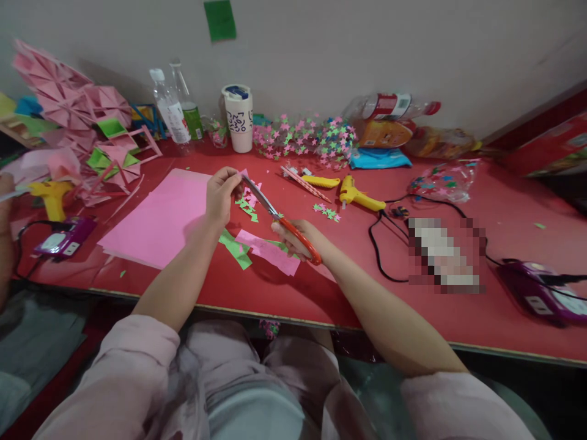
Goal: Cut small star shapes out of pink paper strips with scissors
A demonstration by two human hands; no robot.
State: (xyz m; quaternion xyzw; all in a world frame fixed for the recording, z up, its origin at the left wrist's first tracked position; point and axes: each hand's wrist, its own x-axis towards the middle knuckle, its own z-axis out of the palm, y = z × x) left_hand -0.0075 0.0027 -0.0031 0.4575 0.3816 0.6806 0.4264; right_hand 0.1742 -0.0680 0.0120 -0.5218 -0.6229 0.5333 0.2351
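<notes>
My right hand (296, 238) is closed round the orange handles of a pair of scissors (263, 198), whose blades point up and to the left. Between the fingers of my left hand (222, 194) is a small piece of pink paper (244, 173), right at the blade tips. Under the blades lie small green and pink paper cuttings (247, 211). Nearer to me, green paper strips (236, 249) and a pink paper strip (270, 252) lie partly below my right hand. A stack of pink paper sheets (156, 214) is left of my left forearm.
A yellow glue gun (360, 197), a yellow cutter (321, 182) and a pencil (305, 183) lie beyond my right hand. Bags of paper stars (298, 139), a white cup (240, 122) and bottles (172, 116) line the wall. Pink folded paper (77, 98) and another person's arm (5, 244) are left.
</notes>
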